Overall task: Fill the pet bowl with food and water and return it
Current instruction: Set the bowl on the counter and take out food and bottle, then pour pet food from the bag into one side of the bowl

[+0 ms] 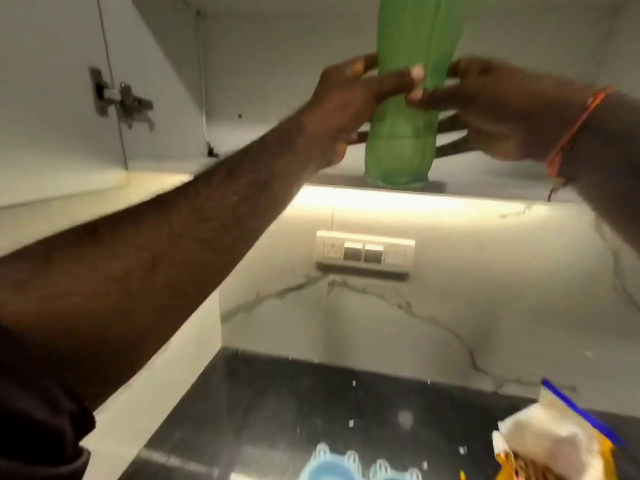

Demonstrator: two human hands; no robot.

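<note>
A tall green plastic bottle [403, 133] stands upright at the front edge of an open upper cabinet's shelf [485, 174]. My left hand [349, 102] grips the bottle's middle from the left, thumb across its front. My right hand [502, 109] holds it from the right, fingertips meeting the left thumb. The bottle's top is cut off by the frame. Down on the black counter, a light blue pet bowl [332, 465] shows at the bottom edge, only partly in view. Beside it on the right sits an opened pet food bag [550, 448], white and orange with a blue strip.
The cabinet's open door with a metal hinge [121, 98] hangs at the left. A lit strip runs under the cabinet, above a wall switch panel [365, 252] on the marble backsplash. Dark shapes lie on the shelf behind the bottle. The black counter [277, 403] spreads below.
</note>
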